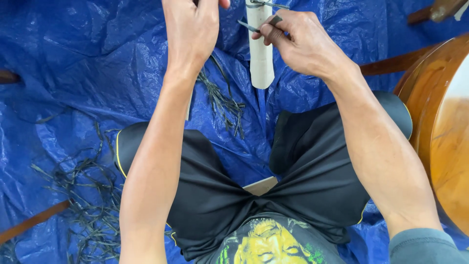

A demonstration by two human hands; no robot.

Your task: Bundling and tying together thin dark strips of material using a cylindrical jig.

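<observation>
Head view: peeling a pale stalk [260, 54], partly done.
Right hand [298, 41] pinches a small blade [248, 26] against the stalk; left hand [191, 29] closed at its top. Dark peeled strips [88, 205] litter the blue tarp [63, 73]; lower stalk bare, top unfinished.

Two hands up top: the left hand [191, 29] at twelve o'clock, the right hand [298, 41] at one o'clock. One pale peeled stalk [261, 54] between them. One thin blade [248, 26] at the right fingers. One blue tarp [73, 73] underneath. Two heaps of dark green shavings: one pile [83, 205] at eight o'clock, one small bunch [224, 105] near centre. One round wooden table [435, 122] at three o'clock.
</observation>
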